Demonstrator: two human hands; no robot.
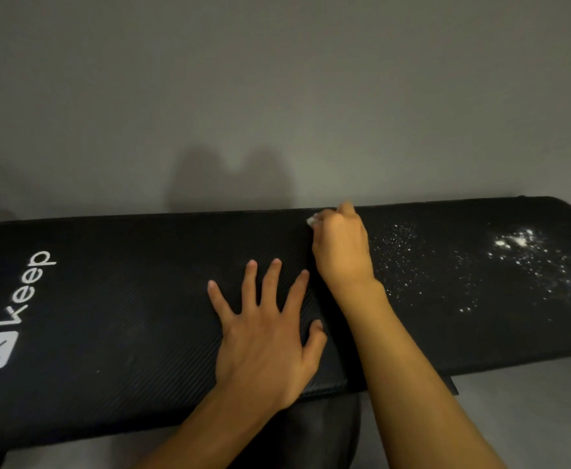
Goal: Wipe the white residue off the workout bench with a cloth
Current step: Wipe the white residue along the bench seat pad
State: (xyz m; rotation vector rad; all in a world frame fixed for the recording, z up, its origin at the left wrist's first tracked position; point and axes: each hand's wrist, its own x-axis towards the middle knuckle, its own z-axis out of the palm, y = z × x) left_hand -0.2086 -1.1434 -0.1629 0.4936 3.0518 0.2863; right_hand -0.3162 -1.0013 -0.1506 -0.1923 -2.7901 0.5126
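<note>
On black bench (pixel 125 299), left hand (pixel 263 336) lies flat, fingers wide; right hand (pixel 339 247) fisted round white cloth (pixel 311 221) at far edge; white residue (pixel 527 245) scattered at its 3 o'clock.

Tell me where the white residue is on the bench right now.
In the head view, the white residue is scattered over the right end of the black workout bench, just right of the right hand, thickest toward the far end.

Your left hand (pixel 263 336) and right hand (pixel 341 248) are bare, and so are both forearms, which show uncovered right down to the bottom edge of the view. The nails on your left fingers (pixel 270 286) look short and plain (rounded at the tips).
</note>
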